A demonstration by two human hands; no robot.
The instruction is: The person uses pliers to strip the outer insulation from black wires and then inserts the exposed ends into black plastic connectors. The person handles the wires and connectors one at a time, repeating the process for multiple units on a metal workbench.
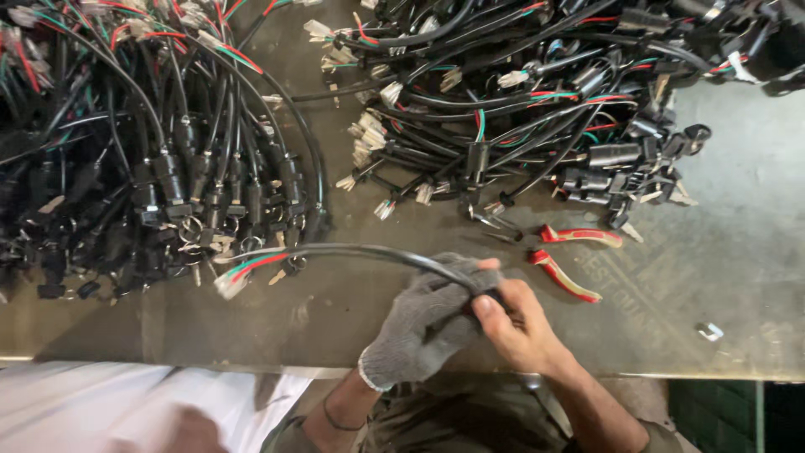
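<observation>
— How is the wire harness (pixel 352 252) held?
— It is clenched in the gloved left hand (pixel 423 319); its end is pinched by the bare right hand (pixel 516 323).
— What risk is seen?
— The white connector (pixel 228 285), trailing left of the grip, could be snagged on the harness pile (pixel 168 168).

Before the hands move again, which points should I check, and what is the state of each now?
1. Left hand wears its grey glove: ok.
2. Right hand is bare: not ok if protection is wanted.
3. Both hands grip the black cable: ok.
4. White connector at the cable's free end lies on the table: ok.
5. Red-handled pliers lie close by the right hand: ok.
6. Part between the fingers: cannot tell.
</observation>
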